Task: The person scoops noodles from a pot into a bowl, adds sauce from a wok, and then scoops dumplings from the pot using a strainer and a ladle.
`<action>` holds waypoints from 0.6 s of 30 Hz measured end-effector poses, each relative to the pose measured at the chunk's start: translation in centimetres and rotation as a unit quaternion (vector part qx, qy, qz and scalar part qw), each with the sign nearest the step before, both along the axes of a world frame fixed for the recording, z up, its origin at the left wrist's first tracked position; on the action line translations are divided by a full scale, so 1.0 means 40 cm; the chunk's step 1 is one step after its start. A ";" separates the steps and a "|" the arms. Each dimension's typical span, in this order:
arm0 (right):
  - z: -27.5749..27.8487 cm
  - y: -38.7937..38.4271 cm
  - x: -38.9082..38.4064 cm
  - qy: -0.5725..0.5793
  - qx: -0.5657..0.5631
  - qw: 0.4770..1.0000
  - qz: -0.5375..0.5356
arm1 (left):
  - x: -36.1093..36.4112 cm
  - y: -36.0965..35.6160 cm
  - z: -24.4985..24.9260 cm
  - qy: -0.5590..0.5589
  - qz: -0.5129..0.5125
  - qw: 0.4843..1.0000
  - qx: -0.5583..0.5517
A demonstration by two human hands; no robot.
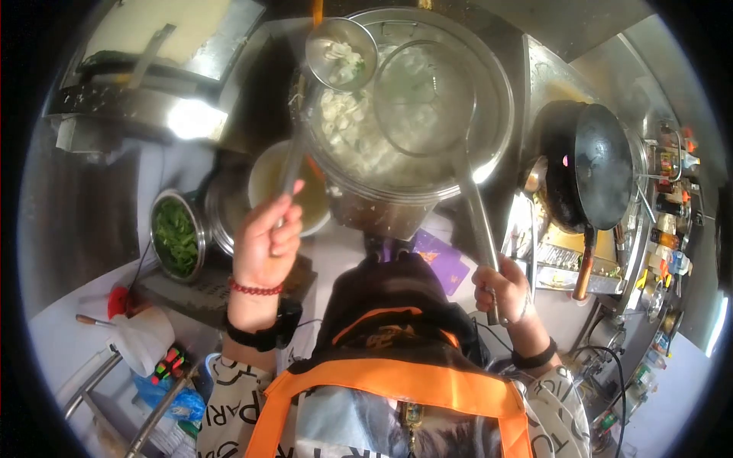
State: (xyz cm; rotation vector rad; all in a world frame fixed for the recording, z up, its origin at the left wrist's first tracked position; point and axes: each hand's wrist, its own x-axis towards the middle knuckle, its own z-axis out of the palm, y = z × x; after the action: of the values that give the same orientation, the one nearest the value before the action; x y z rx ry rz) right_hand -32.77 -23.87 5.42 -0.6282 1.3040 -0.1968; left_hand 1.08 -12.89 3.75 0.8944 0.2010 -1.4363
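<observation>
My left hand (267, 240) is closed around the handle of a metal ladle (295, 153). The ladle's bowl hangs over the left rim of a large steel pot (500, 91) and holds white pieces with a bit of green. In my right hand (502, 288) is the long handle of a round skimmer (477, 217), its wide head lying over the steaming pot. Pale pieces (343, 122) float in the cloudy liquid, mostly left of the skimmer's head. Below my left hand's side of the pot stands a white container of yellowish liquid (267, 172).
A steel pot of green leaves (175, 235) stands on the left. To the right, a black wok (603, 168) is propped over a stove, with bottles (668, 198) along the far side. A purple packet (443, 259) lies below the pot.
</observation>
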 end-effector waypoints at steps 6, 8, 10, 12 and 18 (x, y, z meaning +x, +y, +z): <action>0.006 -0.010 0.049 0.002 0.006 0.996 0.093 | 0.004 0.038 0.064 -0.030 0.018 0.999 0.015; -0.006 -0.008 0.048 0.005 0.001 0.994 0.111 | 0.002 0.047 0.070 -0.023 0.037 0.999 0.021; -0.034 -0.010 0.040 0.007 -0.004 0.992 0.128 | 0.006 0.064 0.060 -0.013 0.034 0.999 -0.004; -0.066 -0.023 0.017 0.057 -0.143 0.959 0.237 | 0.009 0.075 0.054 -0.002 0.030 0.999 -0.028; -0.102 -0.103 0.020 0.042 -0.129 0.951 0.277 | -0.001 0.073 0.065 0.010 0.042 0.999 -0.002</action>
State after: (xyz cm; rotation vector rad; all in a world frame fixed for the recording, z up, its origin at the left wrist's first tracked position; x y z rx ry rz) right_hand -31.99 -28.00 1.33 -1.2113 1.1411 0.1253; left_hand 1.05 -9.98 6.35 0.8574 0.2480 -1.3675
